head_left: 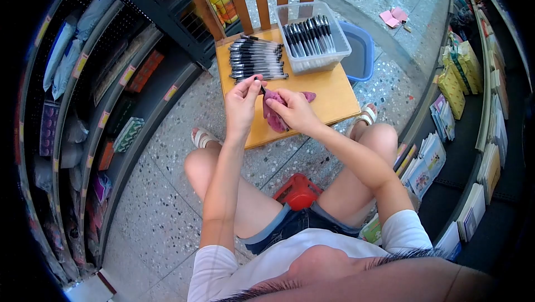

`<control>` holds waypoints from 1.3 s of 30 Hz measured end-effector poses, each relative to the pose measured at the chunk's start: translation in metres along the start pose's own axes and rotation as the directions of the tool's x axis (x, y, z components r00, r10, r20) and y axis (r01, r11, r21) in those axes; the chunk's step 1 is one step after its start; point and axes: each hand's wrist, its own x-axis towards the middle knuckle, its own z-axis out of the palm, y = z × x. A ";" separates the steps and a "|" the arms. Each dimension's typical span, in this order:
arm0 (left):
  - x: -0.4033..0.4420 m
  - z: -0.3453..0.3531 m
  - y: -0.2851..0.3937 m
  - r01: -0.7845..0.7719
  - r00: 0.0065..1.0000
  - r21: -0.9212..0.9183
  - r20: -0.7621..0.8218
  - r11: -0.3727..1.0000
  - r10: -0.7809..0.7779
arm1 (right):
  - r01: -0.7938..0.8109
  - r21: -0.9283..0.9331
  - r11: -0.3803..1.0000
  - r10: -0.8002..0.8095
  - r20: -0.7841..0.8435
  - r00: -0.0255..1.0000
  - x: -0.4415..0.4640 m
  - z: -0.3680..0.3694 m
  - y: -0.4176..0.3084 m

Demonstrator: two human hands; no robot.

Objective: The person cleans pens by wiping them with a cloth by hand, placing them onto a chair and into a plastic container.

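Above the front of a wooden chair (329, 97), my left hand (242, 104) pinches the dark end of a pen (262, 88). My right hand (296, 112) is closed on a purple cloth (275, 120), which is wrapped about the pen's other part and hides most of it. Just beyond my left hand, a row of black-capped clear pens (256, 59) lies side by side on the seat. To its right stands a clear plastic box (320, 65) with several more pens (310, 37) in it.
A blue basin (358, 51) stands on the floor behind the chair's right side. Shelves (147, 101) with packets rise at left, and shelves with books (426, 162) and yellow bags (462, 73) at right. A red stool (299, 191) is between my legs. Pink paper (393, 17) lies farther off.
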 end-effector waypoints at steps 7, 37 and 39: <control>0.004 -0.006 -0.004 0.039 0.999 -0.116 0.042 0.993 -0.034 | -0.293 0.522 0.801 0.202 0.225 0.953 0.008 -0.002 0.015; 0.043 0.020 0.050 0.110 0.992 -0.375 0.095 0.920 -0.080 | 0.132 0.025 0.991 -0.132 -0.008 0.991 0.013 -0.072 -0.031; 0.054 0.030 0.058 0.103 0.990 -0.362 0.123 0.927 -0.062 | 0.153 0.015 0.988 -0.153 -0.022 0.988 0.017 -0.081 -0.035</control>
